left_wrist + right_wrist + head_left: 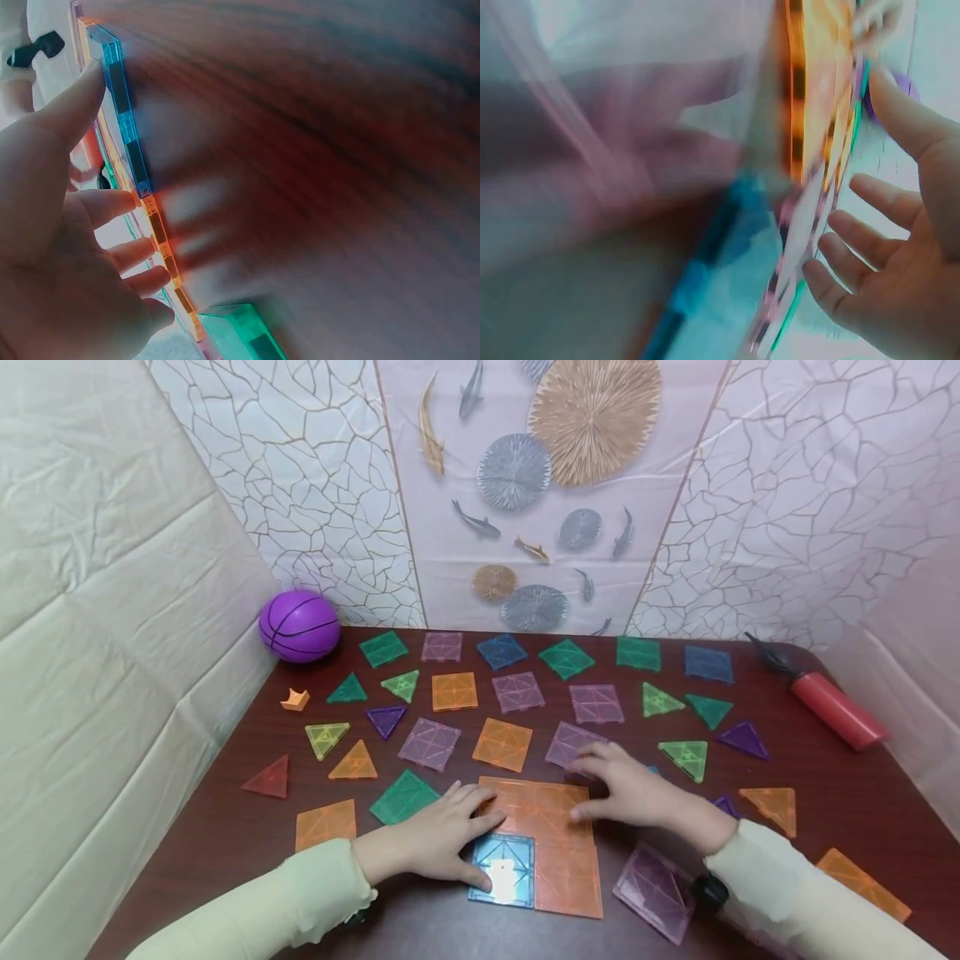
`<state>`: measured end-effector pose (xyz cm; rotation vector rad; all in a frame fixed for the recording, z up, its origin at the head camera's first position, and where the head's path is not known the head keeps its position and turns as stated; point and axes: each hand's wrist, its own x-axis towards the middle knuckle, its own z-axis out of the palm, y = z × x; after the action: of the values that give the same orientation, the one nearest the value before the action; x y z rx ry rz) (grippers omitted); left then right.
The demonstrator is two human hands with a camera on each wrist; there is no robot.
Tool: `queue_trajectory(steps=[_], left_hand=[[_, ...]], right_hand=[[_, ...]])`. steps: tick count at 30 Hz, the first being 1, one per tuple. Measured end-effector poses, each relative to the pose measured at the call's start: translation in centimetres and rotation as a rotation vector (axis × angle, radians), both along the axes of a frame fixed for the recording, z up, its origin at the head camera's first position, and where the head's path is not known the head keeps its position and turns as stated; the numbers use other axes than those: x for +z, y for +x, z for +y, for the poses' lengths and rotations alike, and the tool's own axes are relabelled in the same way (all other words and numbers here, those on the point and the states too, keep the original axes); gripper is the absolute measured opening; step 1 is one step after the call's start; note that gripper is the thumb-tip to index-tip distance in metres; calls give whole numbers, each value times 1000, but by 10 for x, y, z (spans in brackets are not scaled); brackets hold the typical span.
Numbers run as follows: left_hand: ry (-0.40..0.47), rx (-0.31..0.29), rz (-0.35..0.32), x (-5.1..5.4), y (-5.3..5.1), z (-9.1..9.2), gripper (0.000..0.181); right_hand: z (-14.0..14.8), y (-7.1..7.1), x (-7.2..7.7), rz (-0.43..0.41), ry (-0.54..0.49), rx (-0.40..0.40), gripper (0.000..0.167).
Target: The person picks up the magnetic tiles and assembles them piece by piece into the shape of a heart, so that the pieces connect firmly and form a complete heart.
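Note:
Three orange square magnetic tiles (pixel 566 881) and a light blue one (pixel 517 856) lie flat, edge to edge, in a larger square at the front middle of the table. My left hand (pixel 438 835) is at its left side, fingers spread; the thumb rests on the blue tile (pixel 120 90) and the fingertips are by the orange edge (pixel 172 262). Over the right side reaches my right hand (pixel 630 789), fingers loosely spread and holding nothing. Its fingers are near a purple square tile (pixel 573 743), partly covered by the hand. Another blue tile (pixel 697 289) sits below the right hand, mostly hidden in the head view.
Loose square and triangular tiles are spread around, such as a green square (pixel 405 796), a purple square (pixel 655 892) and a red triangle (pixel 270 778). A purple ball (pixel 300 625) stands at the back left, and a red cylinder with a black end (pixel 838 708) at the right.

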<state>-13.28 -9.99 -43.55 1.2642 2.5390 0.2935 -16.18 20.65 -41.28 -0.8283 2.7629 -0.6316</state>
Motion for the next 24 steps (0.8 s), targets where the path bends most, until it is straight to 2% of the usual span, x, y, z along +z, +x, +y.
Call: queue_trajectory(steps=[4, 9, 16, 24], left_hand=[[-8, 4, 1, 2, 0, 0, 89], [-16, 3, -9, 2, -1, 1, 89], [4, -7, -2, 0, -1, 1, 89], [11, 1, 5, 0, 1, 0, 89]], right_hand=[[6, -27, 2, 19, -3, -92, 66], [10, -50, -1, -36, 38, -164, 73], [8, -60, -9, -93, 78, -195, 87], [5, -68, -15, -93, 33, -187, 82]])
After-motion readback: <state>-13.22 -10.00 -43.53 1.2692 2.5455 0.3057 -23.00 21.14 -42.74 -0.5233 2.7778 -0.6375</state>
